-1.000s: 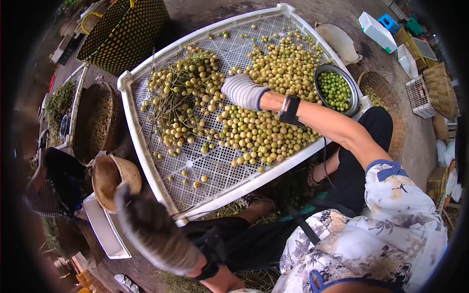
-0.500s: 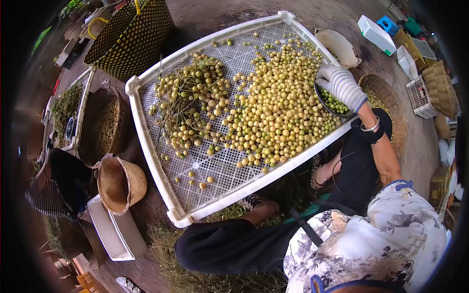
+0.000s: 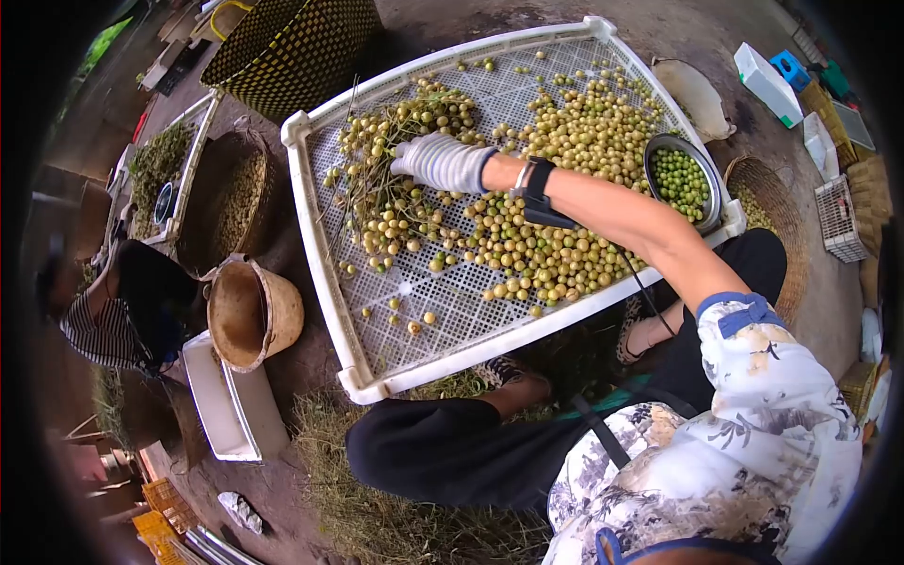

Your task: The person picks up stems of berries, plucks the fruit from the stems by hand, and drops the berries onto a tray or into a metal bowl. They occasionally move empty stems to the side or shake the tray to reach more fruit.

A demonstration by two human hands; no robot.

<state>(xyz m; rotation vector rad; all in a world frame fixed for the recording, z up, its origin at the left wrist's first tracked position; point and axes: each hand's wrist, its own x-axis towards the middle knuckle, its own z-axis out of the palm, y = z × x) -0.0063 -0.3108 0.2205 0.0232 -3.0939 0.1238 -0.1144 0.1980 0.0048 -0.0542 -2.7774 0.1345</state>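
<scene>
My right hand (image 3: 441, 163), in a striped knit glove, reaches across the tray into a stemmed bunch of small round yellow-green fruit (image 3: 386, 212). Its fingers are drawn together at the stems, with the tips partly hidden among them. Loose fruit (image 3: 556, 254) covers the middle and right of the white mesh tray (image 3: 433, 363). A metal bowl (image 3: 718, 202) with small green fruit sits at the tray's right corner, beyond my forearm. My left hand is out of sight.
A yellow-black woven basket (image 3: 292, 61) stands past the tray. On the left are a tan bucket (image 3: 254, 315), a white bin (image 3: 221, 400) and another person (image 3: 99, 320) seated by a second tray. A wicker basket (image 3: 782, 226) stands near my right knee. Dry stems (image 3: 405, 490) litter the ground.
My right hand has left the bowl of green fruit and moved left across the tray to the stemmed bunch. The bowl stays at the right corner. The view has shifted slightly.
</scene>
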